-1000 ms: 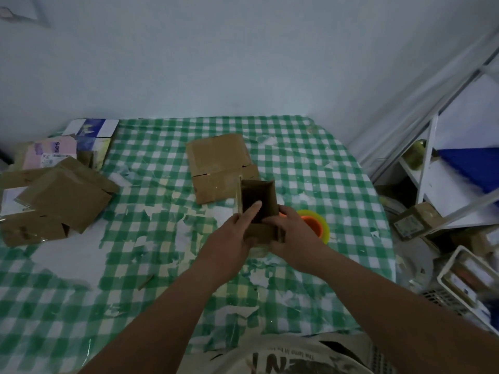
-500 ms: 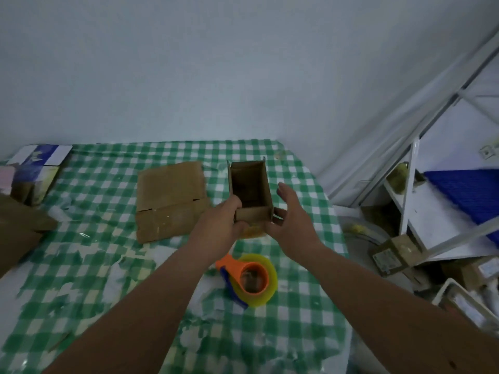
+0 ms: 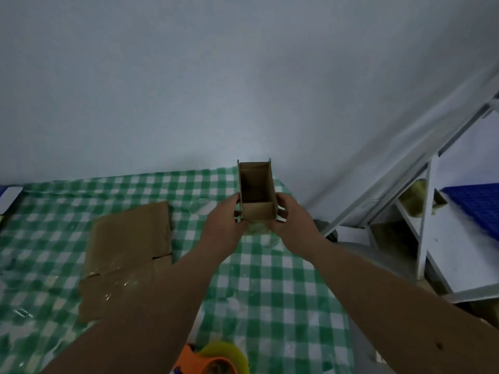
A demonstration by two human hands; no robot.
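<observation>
Small brown cardboard box (image 3: 256,195) erected, top open, held above the far corner of the green-checked surface (image 3: 270,282), left hand (image 3: 222,222) and right hand (image 3: 293,220) each with grip curled on a side wall (orange tape dispenser (image 3: 216,360) lies untouched); sealing presumably remains.

Left grip (image 3: 224,225) and right grip (image 3: 293,221): most fingers pass behind and under the small cardboard box (image 3: 256,184) and are not visible.

Tape dispenser (image 3: 218,360), 6 o'clock: cut off by the bottom edge.

Flat cardboard (image 3: 127,252), 8 o'clock: near corner covered by the left forearm.

Blue-and-white item (image 3: 9,197), 9 o'clock: cropped at the left edge, unidentifiable.

Yellowish object (image 3: 414,197) on the shelf (image 3: 424,225), 3 o'clock: blurred, kind indeterminate.
</observation>
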